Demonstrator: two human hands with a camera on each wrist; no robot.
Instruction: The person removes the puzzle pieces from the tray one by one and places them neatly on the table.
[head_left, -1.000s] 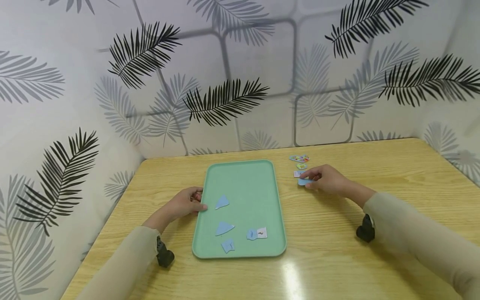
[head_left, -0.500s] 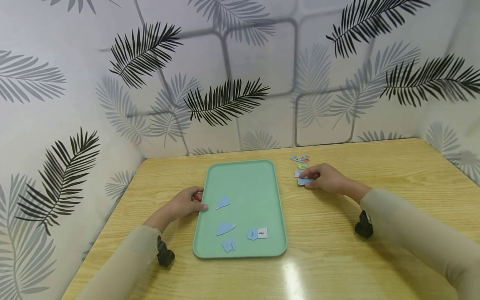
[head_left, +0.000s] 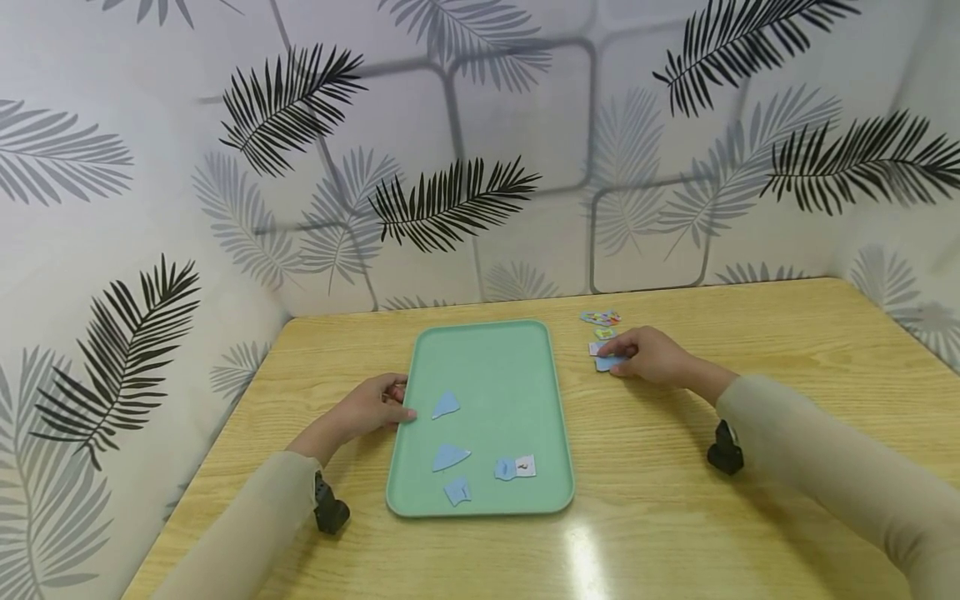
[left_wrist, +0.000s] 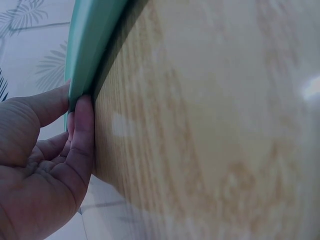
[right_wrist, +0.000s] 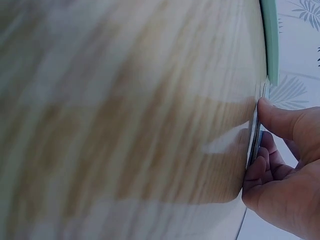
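Observation:
My left hand (head_left: 367, 407) grips the left rim of the green tray (head_left: 495, 367), thumb over the edge. In the left wrist view, its fingers sit under the tray rim (left_wrist: 95, 45). Right of the tray, my right hand (head_left: 651, 358) holds a flat blue puzzle piece (head_left: 604, 364) between thumb and fingers, low at the tabletop. Its far part is hidden by the hand. Just behind lies a pale piece with blue (head_left: 594, 348), partly covered by my fingers. Inside the tray lie blue pieces: two pointed ones (head_left: 450, 456), a notched one (head_left: 457, 491) and a blue-and-white pair (head_left: 514, 467).
Beyond my right hand, a small yellow-green piece (head_left: 604, 333) and a multicoloured piece (head_left: 600, 317) lie on the wooden table (head_left: 675, 500). A leaf-patterned wall covering (head_left: 525, 242) rises behind the table and along its left side.
My right forearm has shifted slightly left, while its fingers stay at the blue puzzle piece. The left hand and the tray hold their place.

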